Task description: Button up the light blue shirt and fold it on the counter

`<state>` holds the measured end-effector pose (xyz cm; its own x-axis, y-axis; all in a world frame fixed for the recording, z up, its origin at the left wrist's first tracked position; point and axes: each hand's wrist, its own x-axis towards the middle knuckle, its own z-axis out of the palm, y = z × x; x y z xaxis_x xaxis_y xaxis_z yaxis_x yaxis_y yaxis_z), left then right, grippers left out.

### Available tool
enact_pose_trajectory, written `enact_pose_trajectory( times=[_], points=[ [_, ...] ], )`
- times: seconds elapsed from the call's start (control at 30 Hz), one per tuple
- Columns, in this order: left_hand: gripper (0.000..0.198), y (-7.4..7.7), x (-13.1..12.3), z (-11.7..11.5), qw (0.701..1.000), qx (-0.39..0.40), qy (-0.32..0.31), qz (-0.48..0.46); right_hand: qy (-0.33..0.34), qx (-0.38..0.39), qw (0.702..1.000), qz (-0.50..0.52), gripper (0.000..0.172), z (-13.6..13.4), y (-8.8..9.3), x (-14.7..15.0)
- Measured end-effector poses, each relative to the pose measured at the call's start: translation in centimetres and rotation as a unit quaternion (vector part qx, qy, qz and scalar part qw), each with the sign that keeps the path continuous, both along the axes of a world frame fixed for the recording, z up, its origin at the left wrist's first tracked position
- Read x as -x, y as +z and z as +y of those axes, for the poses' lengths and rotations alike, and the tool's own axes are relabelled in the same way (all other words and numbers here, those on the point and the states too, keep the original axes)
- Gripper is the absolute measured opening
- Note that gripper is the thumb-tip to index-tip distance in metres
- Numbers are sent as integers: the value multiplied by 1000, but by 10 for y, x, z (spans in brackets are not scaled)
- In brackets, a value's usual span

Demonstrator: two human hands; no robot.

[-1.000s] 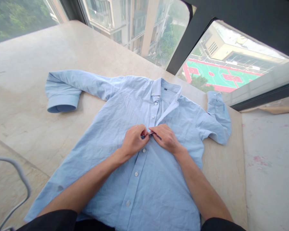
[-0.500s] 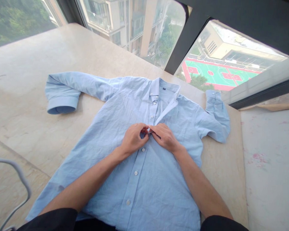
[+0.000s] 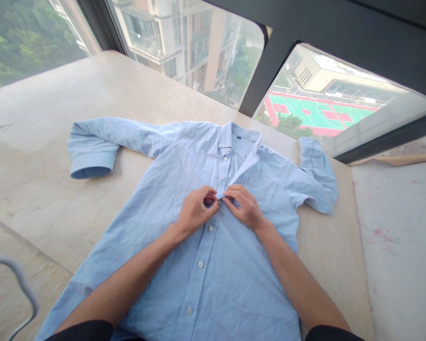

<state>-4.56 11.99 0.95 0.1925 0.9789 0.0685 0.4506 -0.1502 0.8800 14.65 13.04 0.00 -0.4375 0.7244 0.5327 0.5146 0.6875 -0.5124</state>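
Note:
A light blue button-up shirt [image 3: 170, 189] lies flat and face up on a beige stone ledge [image 3: 39, 170], collar toward the window. Its lower buttons are fastened; the placket is open below the collar. My left hand [image 3: 195, 210] and my right hand [image 3: 243, 206] meet at mid-chest, each pinching one edge of the shirt's front placket, fingertips touching over a button. One sleeve [image 3: 92, 147] stretches left with its cuff folded. The other sleeve [image 3: 317, 175] bends up at the right.
Large windows [image 3: 199, 47] run along the far edge of the ledge, split by a dark frame [image 3: 266, 66]. A thin grey metal wire shape [image 3: 17, 284] sits at the lower left. A paler surface [image 3: 401, 237] adjoins on the right.
My hands stay pinched at the same spot on the placket. The view has shifted slightly, so the shirt sits a little lower in frame.

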Motion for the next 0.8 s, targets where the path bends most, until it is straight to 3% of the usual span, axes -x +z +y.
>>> enact_pose_trajectory(
  times=[0.1, 0.4, 0.6, 0.8],
  points=[
    [18, 4, 0, 1, 998, 30, 19, -55, -20, 5, 1000, 7, 7, -2, 4, 1],
    [12, 6, 1, 4, 987, 63, 35, -141, -32, 28, 994, -104, 14, -11, 16, 10],
    [10, 3, 0, 4, 988, 74, 28, -134, -136, 45, 975, -168, 15, -24, 21, 25],
    [12, 3, 1, 7, 990, 82, 10, -117, -207, 72, 964, -150, 10, -32, 16, 38]
  ],
)
